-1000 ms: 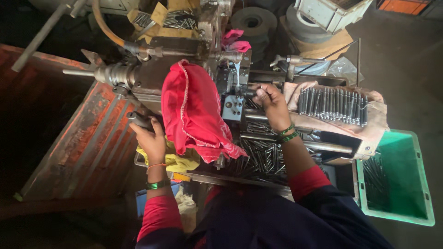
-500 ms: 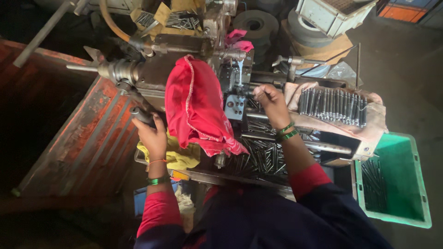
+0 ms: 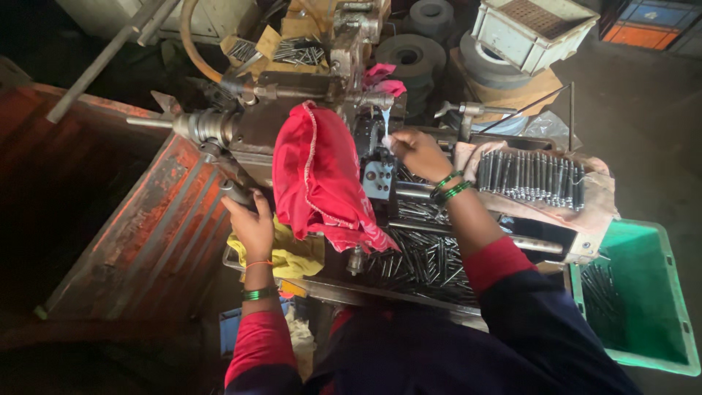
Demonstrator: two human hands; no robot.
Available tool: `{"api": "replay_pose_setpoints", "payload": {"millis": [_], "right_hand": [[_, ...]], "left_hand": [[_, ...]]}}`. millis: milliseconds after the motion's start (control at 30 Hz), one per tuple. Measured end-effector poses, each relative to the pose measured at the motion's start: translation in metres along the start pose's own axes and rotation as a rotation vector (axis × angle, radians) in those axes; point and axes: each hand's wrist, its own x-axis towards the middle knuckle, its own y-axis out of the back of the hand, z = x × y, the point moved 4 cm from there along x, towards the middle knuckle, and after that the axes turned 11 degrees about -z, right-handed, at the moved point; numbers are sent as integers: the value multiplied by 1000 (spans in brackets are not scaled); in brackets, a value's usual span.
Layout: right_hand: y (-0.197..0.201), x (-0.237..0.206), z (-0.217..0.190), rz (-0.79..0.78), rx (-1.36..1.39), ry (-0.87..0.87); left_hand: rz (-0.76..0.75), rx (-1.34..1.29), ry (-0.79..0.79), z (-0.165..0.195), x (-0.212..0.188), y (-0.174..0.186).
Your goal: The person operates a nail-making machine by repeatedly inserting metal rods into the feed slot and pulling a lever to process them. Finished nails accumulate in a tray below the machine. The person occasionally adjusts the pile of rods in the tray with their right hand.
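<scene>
My left hand (image 3: 252, 223) grips a dark lever handle (image 3: 235, 193) on the left side of a metal machine (image 3: 292, 102). A red cloth (image 3: 318, 179) hangs over the front of the machine between my hands. My right hand (image 3: 417, 152) is at the machine's work area, fingers pinched on a small metal part that I cannot make out, just under a thin stream of pale coolant (image 3: 385, 117). Both wrists wear green bangles.
A row of dark metal rods (image 3: 530, 175) lies on a cloth-covered tray at right. Loose rods fill the tray (image 3: 417, 260) below the machine. A green crate (image 3: 643, 300) holds more rods. A yellow rag (image 3: 292, 252) lies by my left wrist. Grinding wheels (image 3: 409, 51) and a grey crate (image 3: 530, 29) stand behind.
My right hand has moved up toward the coolant stream at the machine head. The left hand stays on the lever.
</scene>
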Motion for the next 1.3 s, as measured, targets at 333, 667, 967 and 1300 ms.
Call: {"api": "replay_pose_setpoints", "payload": {"millis": [333, 667, 967, 1300], "right_hand": [[5, 7, -7, -148, -37, 19], [7, 8, -10, -178, -60, 66], [8, 8, -16, -148, -77, 259], [8, 4, -11, -98, -210, 222]], "left_hand": [[15, 10, -64, 1, 2, 0], [20, 29, -68, -1, 0, 1], [15, 17, -41, -5, 1, 0], [11, -30, -42, -3, 3, -1]]}}
